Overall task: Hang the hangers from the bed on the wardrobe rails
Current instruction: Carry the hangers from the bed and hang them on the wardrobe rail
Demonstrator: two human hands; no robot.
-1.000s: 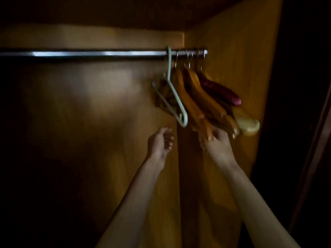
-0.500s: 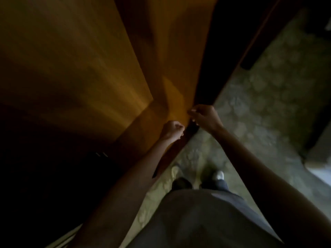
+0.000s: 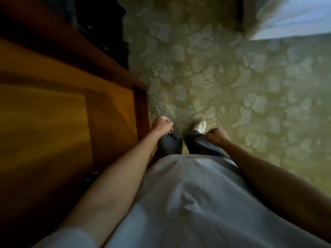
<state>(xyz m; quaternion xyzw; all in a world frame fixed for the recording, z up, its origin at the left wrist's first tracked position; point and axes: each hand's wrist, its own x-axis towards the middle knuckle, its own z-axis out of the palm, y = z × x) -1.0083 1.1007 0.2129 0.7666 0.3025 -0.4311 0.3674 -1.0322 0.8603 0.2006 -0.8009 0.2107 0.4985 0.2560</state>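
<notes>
Carpet (image 3: 232,83), floral green, fills most of the view. Wardrobe (image 3: 53,108) next, open on the left, orange-brown inside, its dark front edge just beside the left arm. Bed (image 3: 293,17) only as a pale blurred corner at top right, well apart from the person. Grey shirt and dark trousers low in the middle, one white shoe (image 3: 200,126) forward.

Left hand (image 3: 162,124): fingers curled into a loose fist, holding nothing. Right hand (image 3: 217,136): same, fingers curled in, nothing held. Hangers and rail not in view; any hangers left on the bed cannot be seen from here.

Risks, as judgement: picture is smeared, so the head seems to be swinging fast, and a step could catch the wardrobe's front edge beside the left foot. Room is dim, so a misjudged reach at the bed could tangle or drop hangers. Carpet pattern may also hide a fallen hanger.
</notes>
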